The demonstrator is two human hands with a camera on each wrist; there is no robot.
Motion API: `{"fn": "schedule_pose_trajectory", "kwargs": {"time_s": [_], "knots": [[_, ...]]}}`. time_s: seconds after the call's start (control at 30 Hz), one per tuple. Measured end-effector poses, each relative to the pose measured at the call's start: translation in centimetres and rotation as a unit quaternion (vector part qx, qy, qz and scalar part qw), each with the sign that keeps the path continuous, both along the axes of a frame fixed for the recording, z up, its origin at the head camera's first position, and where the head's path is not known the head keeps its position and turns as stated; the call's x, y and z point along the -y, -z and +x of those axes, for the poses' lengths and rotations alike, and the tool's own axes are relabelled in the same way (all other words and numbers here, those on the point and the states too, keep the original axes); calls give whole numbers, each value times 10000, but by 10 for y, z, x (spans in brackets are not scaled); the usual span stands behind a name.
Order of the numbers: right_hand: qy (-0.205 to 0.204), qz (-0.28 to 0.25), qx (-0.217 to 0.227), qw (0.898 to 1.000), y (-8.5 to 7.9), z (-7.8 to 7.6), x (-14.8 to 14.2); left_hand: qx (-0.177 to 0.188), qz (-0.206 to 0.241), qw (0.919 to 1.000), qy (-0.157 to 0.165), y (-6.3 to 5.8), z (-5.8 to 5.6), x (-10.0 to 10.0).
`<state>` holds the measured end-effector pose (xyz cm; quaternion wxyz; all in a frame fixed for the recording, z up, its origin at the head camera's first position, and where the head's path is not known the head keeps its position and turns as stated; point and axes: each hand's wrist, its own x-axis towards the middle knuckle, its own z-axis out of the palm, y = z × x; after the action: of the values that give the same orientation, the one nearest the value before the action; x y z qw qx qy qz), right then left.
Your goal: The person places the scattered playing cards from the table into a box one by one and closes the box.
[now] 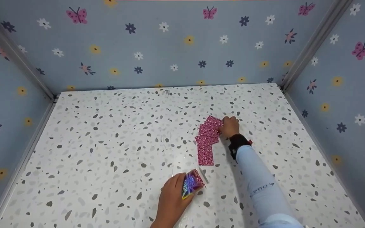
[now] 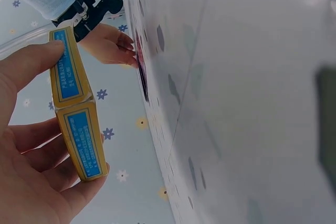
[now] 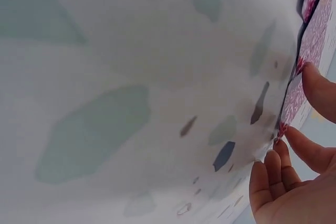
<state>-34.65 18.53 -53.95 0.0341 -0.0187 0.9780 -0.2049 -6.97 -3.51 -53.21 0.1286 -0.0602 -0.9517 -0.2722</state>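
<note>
Several playing cards point(image 1: 205, 155) with pink patterned backs lie face down, overlapping in a bent row right of the tabletop's middle. At the far end of the row, my right hand point(image 1: 230, 126) pinches a card point(image 3: 294, 100) by its edges, thumb and forefinger apart along it. Nearer the front, my left hand point(image 1: 173, 193) grips a card box point(image 1: 191, 183) with a shiny purple-blue face and a pink patterned end. A pale flap sticks out beyond that end. In the left wrist view the box point(image 2: 79, 124) shows yellow sides with blue printed panels, held between thumb and fingers.
The white speckled tabletop point(image 1: 106, 142) is enclosed at the back and both sides by blue panels point(image 1: 169, 44) printed with flowers and butterflies. Grey metal posts point(image 1: 315, 41) stand at the back corners. A black wrist strap point(image 1: 239, 144) sits on the right wrist.
</note>
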Motion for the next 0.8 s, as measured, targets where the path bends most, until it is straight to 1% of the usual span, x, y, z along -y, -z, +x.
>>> {"fn": "schedule_pose_trajectory", "kwargs": {"time_s": [0.2,0.33,0.5,0.67,0.8], "knots": [[215,-34,-64,9997,1,1,1,-91,78,9999,61,0,0,1],[368,-236,-5,9990,0,2,3,-118,132,9998,57,0,0,0],[359,-528,133,9979,-3,4,3,-15,78,10000,24,-1,0,0],[269,-1094,269,9933,-4,8,-2,61,93,9999,60,-2,0,-1],[320,-1591,181,9866,-4,11,-6,68,132,9999,75,-2,0,-1]]}}
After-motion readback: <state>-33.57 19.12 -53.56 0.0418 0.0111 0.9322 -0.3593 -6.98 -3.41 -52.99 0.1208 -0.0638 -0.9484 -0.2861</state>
